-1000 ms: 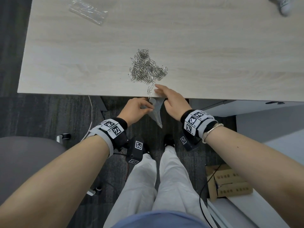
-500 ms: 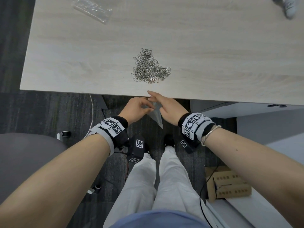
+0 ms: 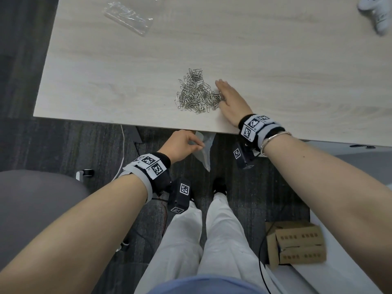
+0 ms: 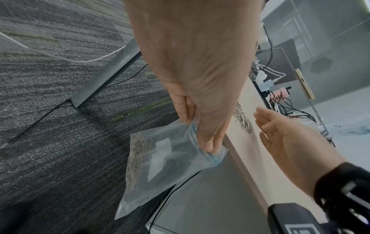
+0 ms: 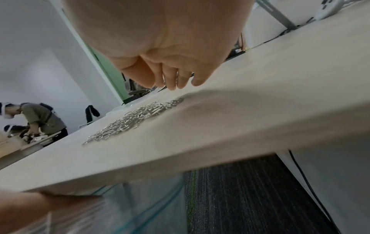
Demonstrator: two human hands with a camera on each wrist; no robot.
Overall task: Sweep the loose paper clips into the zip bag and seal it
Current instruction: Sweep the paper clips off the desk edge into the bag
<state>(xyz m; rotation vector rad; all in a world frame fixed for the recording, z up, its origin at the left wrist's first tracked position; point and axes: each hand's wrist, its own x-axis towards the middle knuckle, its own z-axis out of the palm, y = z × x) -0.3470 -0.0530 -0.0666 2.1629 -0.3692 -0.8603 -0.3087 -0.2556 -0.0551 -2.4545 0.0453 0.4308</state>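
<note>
A heap of silver paper clips [image 3: 196, 93] [image 5: 132, 120] lies on the light wood table [image 3: 127, 81] near its front edge. My right hand [image 3: 230, 96] lies flat on the table, fingers straight, its edge touching the right side of the heap. Below the table edge my left hand [image 3: 182, 145] [image 4: 200, 133] pinches the blue-striped mouth of a clear zip bag [image 3: 204, 151] [image 4: 164, 159]. The bag hangs down and holds some clips in its lower part.
A second clear plastic bag [image 3: 129, 18] lies at the table's far left. A white controller [image 3: 375, 11] sits at the far right corner. Below are my legs, a grey chair [image 3: 31, 209], a cardboard box [image 3: 297, 245] and floor cables.
My right hand left the bag mouth at the table edge and moved up onto the table, to the right side of the clip heap. My left hand kept its hold on the bag.
</note>
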